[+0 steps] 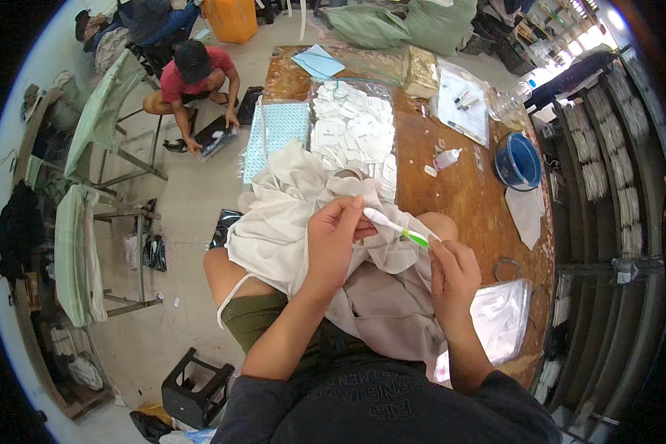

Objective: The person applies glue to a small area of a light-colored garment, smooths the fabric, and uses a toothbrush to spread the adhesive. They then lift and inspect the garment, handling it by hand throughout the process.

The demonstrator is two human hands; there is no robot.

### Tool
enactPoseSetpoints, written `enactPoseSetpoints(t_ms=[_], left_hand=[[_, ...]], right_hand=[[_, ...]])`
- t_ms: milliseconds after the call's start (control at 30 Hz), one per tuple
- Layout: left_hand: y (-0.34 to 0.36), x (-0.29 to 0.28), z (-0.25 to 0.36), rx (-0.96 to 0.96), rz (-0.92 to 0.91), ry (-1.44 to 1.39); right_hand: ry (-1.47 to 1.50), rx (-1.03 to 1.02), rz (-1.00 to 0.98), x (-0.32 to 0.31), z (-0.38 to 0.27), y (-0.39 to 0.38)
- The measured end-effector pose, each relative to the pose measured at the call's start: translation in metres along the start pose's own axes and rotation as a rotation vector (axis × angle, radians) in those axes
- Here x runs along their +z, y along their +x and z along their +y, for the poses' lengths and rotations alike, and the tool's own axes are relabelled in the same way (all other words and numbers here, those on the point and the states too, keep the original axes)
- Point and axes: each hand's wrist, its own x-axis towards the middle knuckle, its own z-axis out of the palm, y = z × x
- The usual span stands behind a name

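Observation:
A pale beige garment (274,214) of thin cloth lies bunched over my lap, with a strap hanging at the left. My left hand (334,240) is closed in a pinch on its folds. Between my hands is a slim white-and-green stick (413,237) that looks like a toothbrush; no bristles can be made out. Its thick white end meets my left fingertips. At its other end, my right hand (455,275) grips it with bent fingers, close to the garment's edge.
On the worn wooden table (451,192) lie a heap of white tags (351,126), a light blue patterned sheet (285,122), a small bottle (447,158) and a blue bucket (516,163). A person (200,81) squats at the left, past some stands. A black stool (196,388) stands behind.

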Motion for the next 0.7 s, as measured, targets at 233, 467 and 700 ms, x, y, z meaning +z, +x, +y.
enactPoseSetpoints(t_ms=[233,467,700], left_hand=[[-0.002,-0.003,0.002,0.000,-0.008,-0.010],[-0.001,-0.001,-0.003,-0.001,0.041,0.006],[0.004,-0.012,0.004,0.146,0.077,-0.013]], right_hand=[[0.002,0.002,-0.014,0.000,-0.001,0.000],[0.001,0.023,-0.093,-0.003,0.001,0.000],[0.092,0.158,0.023,-0.019,0.017,-0.006]])
